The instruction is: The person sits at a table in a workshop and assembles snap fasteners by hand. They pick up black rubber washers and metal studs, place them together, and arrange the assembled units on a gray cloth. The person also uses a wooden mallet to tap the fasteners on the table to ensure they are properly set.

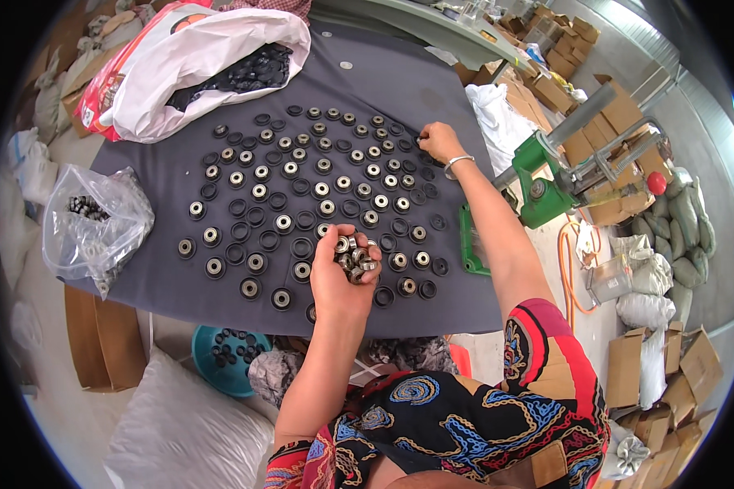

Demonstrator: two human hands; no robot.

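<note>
Low over the near middle of the table, my left hand (pixel 338 284) is cupped around several small shiny metal bearings (pixel 355 259). My right hand (pixel 440 142) reaches out to the table's far right part, fingers pinched together at a small dark piece; what lies between the fingertips is mostly hidden. Spread in loose rows over the dark grey cloth are many black rings. Many hold a metal bearing in the centre, such as the ring with a bearing (pixel 283 223). Others are bare, such as the black ring (pixel 305 220) beside it.
A large white sack (pixel 212 49) of black parts lies at the far left. A clear plastic bag (pixel 98 216) with small metal parts sits at the left edge. Right of the table stands a green hand press (pixel 538 183) with a red knob. Below is a teal basin (pixel 208 359).
</note>
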